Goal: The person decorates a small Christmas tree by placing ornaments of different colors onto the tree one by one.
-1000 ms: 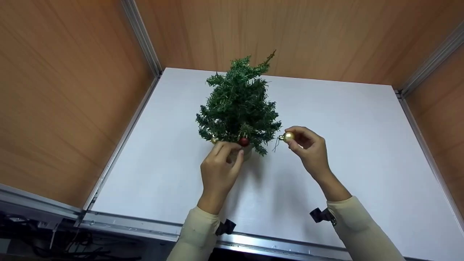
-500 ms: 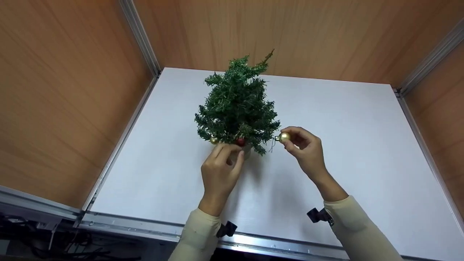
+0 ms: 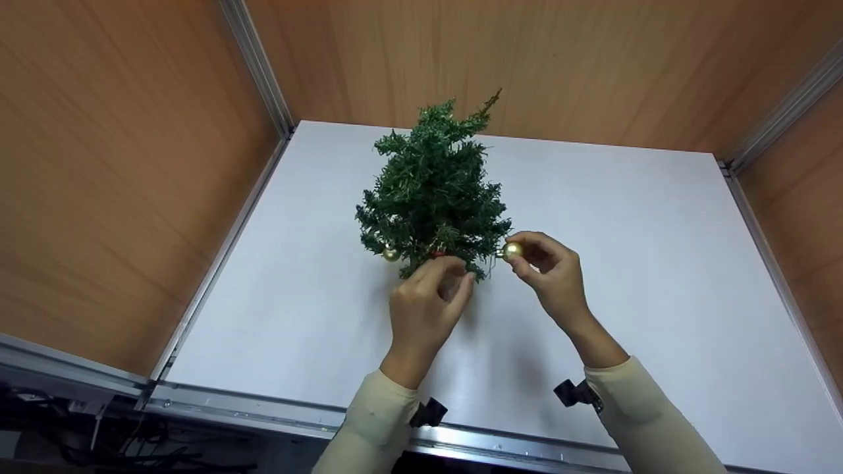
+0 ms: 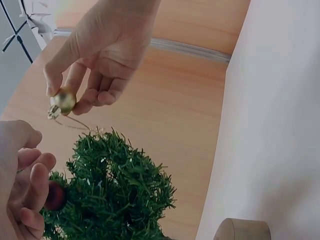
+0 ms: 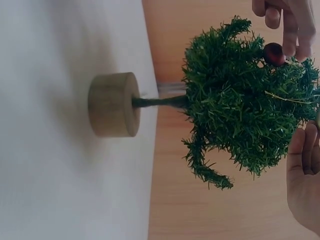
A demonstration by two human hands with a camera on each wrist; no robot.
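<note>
A small artificial Christmas tree (image 3: 431, 184) stands upright on a round wooden base (image 5: 112, 105). My right hand (image 3: 556, 280) pinches a shiny gold bauble (image 3: 513, 250) between thumb and fingers at the tree's right side. From the bauble's cap, a thin gold cord (image 4: 75, 123) reaches to the branch tips in the left wrist view. My left hand (image 3: 425, 309) is at the front of the tree, fingers loosely bent with a gap to the thumb. Close by its fingers hangs a red bauble (image 5: 274, 54), partly covered by this hand in the head view.
Another gold bauble (image 3: 390, 254) hangs on the lower left branches. Under the tree is a white tabletop (image 3: 658, 276), with wooden panels (image 3: 560, 66) on several sides and a metal rail (image 3: 250, 415) along the front edge. Dark cables (image 3: 164, 454) lie below at the left.
My right hand has brought its gold bauble left, up to the branches. The left hand has shifted right across the tree's front, uncovering the hanging gold bauble and covering more of the red one.
</note>
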